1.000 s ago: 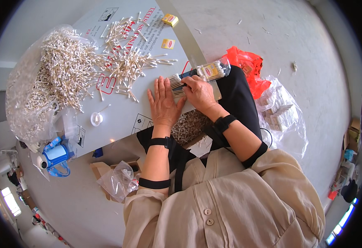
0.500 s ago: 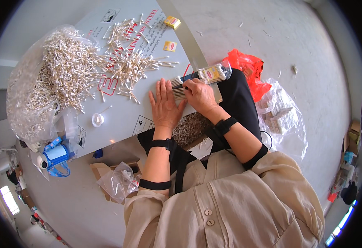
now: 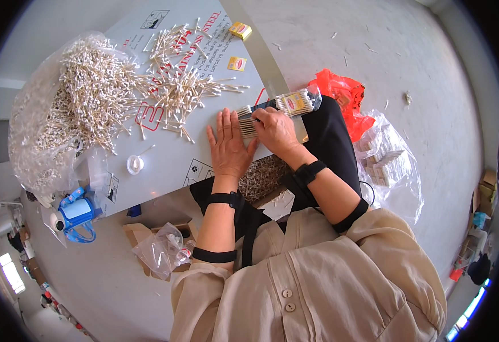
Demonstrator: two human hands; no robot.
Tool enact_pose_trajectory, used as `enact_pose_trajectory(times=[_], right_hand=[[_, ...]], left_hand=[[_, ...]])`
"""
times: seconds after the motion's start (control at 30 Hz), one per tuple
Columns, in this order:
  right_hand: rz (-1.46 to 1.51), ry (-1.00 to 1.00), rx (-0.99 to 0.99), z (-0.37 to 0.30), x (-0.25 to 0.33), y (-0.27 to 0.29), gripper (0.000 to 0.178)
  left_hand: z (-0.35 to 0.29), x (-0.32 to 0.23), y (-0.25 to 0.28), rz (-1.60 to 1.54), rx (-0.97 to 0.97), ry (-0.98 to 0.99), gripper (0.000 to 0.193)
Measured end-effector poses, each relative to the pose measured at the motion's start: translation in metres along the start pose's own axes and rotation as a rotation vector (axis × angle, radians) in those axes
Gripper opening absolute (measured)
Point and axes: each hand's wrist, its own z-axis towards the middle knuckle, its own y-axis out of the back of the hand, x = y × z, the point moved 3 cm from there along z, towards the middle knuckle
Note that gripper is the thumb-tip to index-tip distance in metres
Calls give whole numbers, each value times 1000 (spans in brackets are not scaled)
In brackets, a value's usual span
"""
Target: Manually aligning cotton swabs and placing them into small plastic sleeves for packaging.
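My left hand (image 3: 230,145) lies flat on the table with its fingers stretched out, its fingertips beside a row of cotton swabs (image 3: 246,126) laid side by side. My right hand (image 3: 276,132) is closed over the right end of that row. Its fingers pinch something small and dark, mostly hidden. Just beyond the right hand lies a clear pack of cotton swabs (image 3: 293,102) with a yellow label, next to a dark strip (image 3: 265,105). Farther left, loose cotton swabs (image 3: 184,94) are scattered over the table.
A large clear bag (image 3: 44,137) spills a heap of swabs at left. Near it are a small white tub (image 3: 135,165) and a blue bottle (image 3: 77,212). Yellow label stacks (image 3: 240,31) sit at the far edge. Right of the table are a red bag (image 3: 341,94) and a clear bag of packs (image 3: 389,165).
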Motion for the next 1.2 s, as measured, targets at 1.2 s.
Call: enact_pose_trajectory(times=[1.2], right_hand=[[-172,517,195,-2,-4,19,57]], left_hand=[[-2,1,-3,-4,-16,-31,69]])
